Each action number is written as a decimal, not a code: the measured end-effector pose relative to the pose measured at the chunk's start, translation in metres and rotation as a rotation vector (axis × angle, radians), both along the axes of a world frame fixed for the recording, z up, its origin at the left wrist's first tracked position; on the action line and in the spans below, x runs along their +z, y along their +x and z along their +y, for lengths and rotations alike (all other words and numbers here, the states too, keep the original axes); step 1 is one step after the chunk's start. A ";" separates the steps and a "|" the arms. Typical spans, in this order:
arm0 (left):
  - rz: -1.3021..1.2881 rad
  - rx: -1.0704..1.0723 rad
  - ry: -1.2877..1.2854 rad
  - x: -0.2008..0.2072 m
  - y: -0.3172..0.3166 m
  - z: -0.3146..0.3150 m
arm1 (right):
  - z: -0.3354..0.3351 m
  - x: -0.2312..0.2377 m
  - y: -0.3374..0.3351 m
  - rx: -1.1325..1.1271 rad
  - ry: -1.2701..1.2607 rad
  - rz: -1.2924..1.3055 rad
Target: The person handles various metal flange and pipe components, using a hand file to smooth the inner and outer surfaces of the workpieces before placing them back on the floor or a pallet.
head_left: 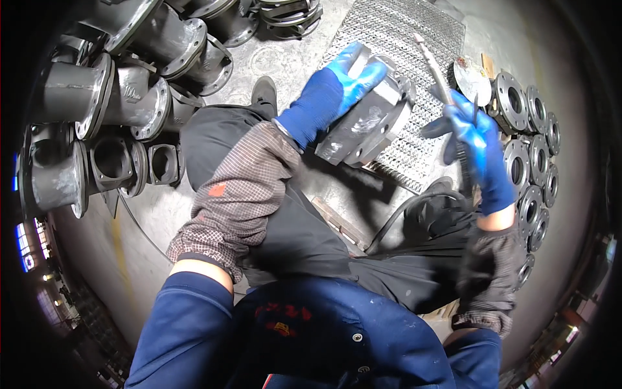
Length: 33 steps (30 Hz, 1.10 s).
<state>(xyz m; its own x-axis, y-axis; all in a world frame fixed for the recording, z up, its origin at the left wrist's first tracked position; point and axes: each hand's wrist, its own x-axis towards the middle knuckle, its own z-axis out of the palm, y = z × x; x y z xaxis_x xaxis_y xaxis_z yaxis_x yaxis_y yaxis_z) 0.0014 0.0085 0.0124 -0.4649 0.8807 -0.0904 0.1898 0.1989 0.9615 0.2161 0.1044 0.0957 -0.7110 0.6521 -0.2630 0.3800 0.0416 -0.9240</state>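
My left hand (343,84), in a blue coated glove, is closed over the upper end of a dark flanged metal casting (363,126). The casting stands tilted between my knees, its bolt-holed flange facing right. To its right, my right hand (473,133), gloved alike, is closed around a slim rod-shaped tool (435,68). The tool's pale shaft points up and to the left, ending in a pinkish tip; its exact kind is unclear. Some dark fingers of the right glove stick out to the left, slightly blurred. The casting's underside is hidden.
A ridged metal grating (402,39) lies beyond and under the casting. Flanged pipe bodies (129,91) are stacked at left. Several round flanges (516,162) stand in rows at right, near a pale disc (472,79). A dark hose (389,225) curves by my right foot, near a wooden piece (338,223).
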 end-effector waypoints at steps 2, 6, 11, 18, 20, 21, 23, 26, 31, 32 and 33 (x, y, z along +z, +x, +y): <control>0.084 -0.039 0.053 -0.008 -0.003 0.004 | 0.029 0.008 0.012 0.020 0.024 -0.165; 0.148 -0.032 0.053 -0.007 0.003 0.002 | 0.069 -0.007 0.015 0.225 0.111 -0.360; -0.078 -0.002 -0.030 0.007 0.005 0.001 | 0.097 -0.029 0.008 0.353 0.135 -0.365; -0.015 -0.013 0.019 0.008 0.006 0.003 | 0.130 -0.038 -0.007 0.516 0.143 -0.400; -0.047 -0.038 0.040 0.006 0.004 0.003 | 0.130 -0.041 -0.009 0.523 0.134 -0.394; -0.049 -0.037 0.036 0.006 0.004 0.003 | 0.130 -0.043 -0.010 0.527 0.128 -0.389; 0.013 -0.019 0.023 0.007 0.005 0.003 | 0.131 -0.044 -0.010 0.529 0.123 -0.388; 0.007 -0.003 0.075 0.001 0.004 0.003 | 0.122 -0.036 -0.016 0.484 0.097 -0.409; 0.030 0.001 0.030 0.004 0.006 0.004 | 0.102 -0.042 -0.014 0.376 0.101 -0.395; 0.167 0.000 0.030 0.003 0.005 0.003 | 0.101 -0.036 -0.014 0.380 0.086 -0.387; 0.169 0.002 0.029 0.004 0.004 0.003 | 0.101 -0.032 -0.015 0.384 0.071 -0.380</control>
